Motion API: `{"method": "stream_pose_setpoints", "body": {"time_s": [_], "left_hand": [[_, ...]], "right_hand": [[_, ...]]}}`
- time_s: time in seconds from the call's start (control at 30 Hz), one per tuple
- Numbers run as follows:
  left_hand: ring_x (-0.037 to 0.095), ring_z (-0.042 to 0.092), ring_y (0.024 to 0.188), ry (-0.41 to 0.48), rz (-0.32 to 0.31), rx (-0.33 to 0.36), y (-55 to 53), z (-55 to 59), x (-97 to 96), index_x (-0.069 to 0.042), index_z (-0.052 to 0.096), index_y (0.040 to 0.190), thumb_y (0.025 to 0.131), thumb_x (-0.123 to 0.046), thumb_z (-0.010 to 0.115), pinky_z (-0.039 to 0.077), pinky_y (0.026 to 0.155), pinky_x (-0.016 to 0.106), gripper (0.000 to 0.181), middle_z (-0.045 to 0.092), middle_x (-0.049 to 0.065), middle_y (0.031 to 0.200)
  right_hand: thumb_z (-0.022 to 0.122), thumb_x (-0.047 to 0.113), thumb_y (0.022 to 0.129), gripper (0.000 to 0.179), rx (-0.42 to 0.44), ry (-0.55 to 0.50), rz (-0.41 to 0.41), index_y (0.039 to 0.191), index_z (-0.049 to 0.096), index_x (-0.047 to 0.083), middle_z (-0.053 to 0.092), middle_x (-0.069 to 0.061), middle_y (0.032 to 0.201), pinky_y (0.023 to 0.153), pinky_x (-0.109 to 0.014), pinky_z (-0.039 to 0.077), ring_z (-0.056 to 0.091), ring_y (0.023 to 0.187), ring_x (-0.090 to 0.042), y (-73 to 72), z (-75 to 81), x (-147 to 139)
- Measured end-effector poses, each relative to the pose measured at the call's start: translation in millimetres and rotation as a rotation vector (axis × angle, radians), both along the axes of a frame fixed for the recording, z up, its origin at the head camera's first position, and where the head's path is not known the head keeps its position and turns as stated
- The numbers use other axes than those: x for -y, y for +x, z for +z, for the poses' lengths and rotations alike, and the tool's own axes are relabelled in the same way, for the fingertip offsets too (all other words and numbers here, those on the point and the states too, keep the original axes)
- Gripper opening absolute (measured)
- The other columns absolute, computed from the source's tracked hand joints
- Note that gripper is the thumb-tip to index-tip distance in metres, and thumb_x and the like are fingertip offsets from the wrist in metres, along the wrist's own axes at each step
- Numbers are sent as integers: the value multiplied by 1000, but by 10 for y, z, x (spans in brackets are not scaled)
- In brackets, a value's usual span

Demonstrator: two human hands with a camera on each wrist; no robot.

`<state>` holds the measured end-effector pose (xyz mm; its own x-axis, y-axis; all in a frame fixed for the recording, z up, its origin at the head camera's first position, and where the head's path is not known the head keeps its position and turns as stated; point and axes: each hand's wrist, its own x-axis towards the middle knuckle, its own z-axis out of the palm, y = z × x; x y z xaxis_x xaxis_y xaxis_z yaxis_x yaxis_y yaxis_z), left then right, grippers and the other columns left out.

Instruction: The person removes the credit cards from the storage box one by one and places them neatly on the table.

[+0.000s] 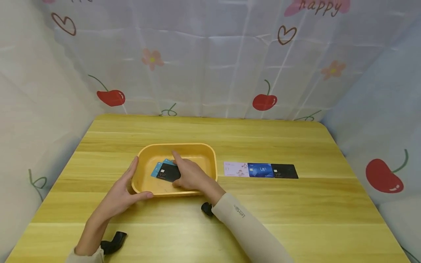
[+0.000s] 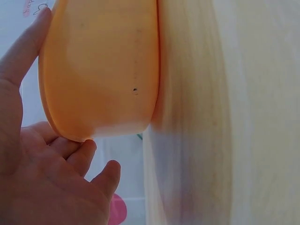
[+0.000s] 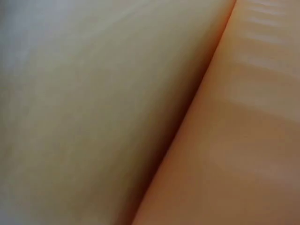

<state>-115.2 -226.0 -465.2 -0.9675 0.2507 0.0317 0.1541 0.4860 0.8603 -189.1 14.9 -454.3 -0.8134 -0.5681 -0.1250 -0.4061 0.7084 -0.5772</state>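
A yellow plastic tray (image 1: 174,193) stands on the table. My left hand (image 1: 121,195) grips its left end, thumb along the front rim and fingers around the side; in the left wrist view the left hand (image 2: 56,154) has its fingertips at the rim. Inside the tray, a black VIP card (image 1: 167,172) lies over light-blue cards (image 1: 156,169). My right hand (image 1: 192,175) reaches in over the black card's right end, index finger outstretched and thumb at the card's lower edge. Its other fingers are hidden, and I cannot tell whether it pinches the card.
Right of the tray, a pink card (image 1: 235,169), a blue VIP card (image 1: 260,170) and another black card (image 1: 285,171) lie side by side in a row. Black wrist-worn pieces show by both wrists. A printed curtain (image 1: 204,73) hangs behind the wooden table (image 1: 256,212).
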Motion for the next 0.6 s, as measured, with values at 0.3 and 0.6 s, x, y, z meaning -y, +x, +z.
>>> {"method": "stream_pose_setpoints", "body": {"time_s": [0.3, 0.6], "left_hand": [[27, 0, 149, 6, -3, 5, 1, 5, -18, -20, 2, 159, 81, -24, 84, 7, 113, 60, 114, 0, 6, 164], [27, 0, 149, 4, -1, 2, -5, 2, -20, -21, 2, 159, 80, -24, 84, 7, 113, 60, 114, 0, 7, 164]], "right_hand": [[74, 10, 87, 94, -51, 92, 13, 159, 13, 11, 54, -8, 141, 97, -32, 45, 56, 119, -21, 28, -9, -8], [72, 7, 85, 94, -67, 42, 7, 159, 15, 11, 56, -4, 140, 100, -34, 43, 51, 126, -25, 19, -20, -22]]}}
